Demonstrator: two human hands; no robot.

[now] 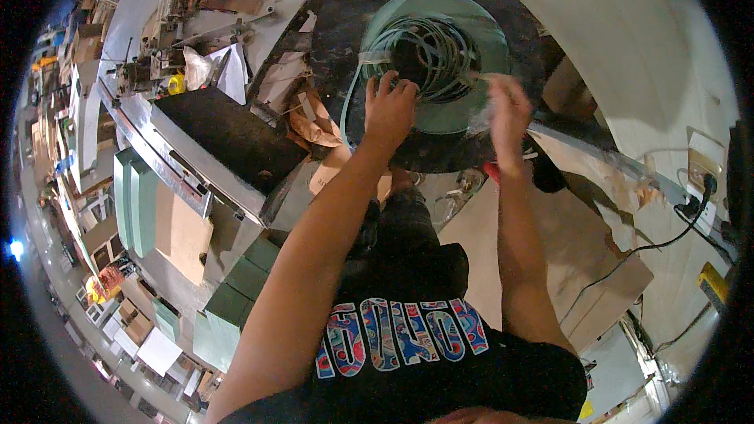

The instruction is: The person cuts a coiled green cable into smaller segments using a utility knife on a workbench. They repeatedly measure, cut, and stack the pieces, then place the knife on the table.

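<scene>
A coil of green flat strap (459,59) lies on a wider green disc (491,31), which rests on a dark round top (338,23). Loose turns of strap overlap around the coil's dark hollow middle. At the coil's near left edge, my left hand (390,110) grips with bent fingers. One strap length (346,114) hangs down left of it. My right hand (509,114), smeared by motion, is over the disc's right edge with its fingers pinched. A pale thin strip shows at its fingertips, too blurred to name. Clear crinkled plastic (479,121) lies beside this hand.
Crumpled brown paper (314,119) and a dark panel (228,137) are at the left. Large cardboard (577,228) lies under my right forearm. A black cable (644,249) runs from a wall socket (703,165) at the right. Green boxes (239,286) stand lower left.
</scene>
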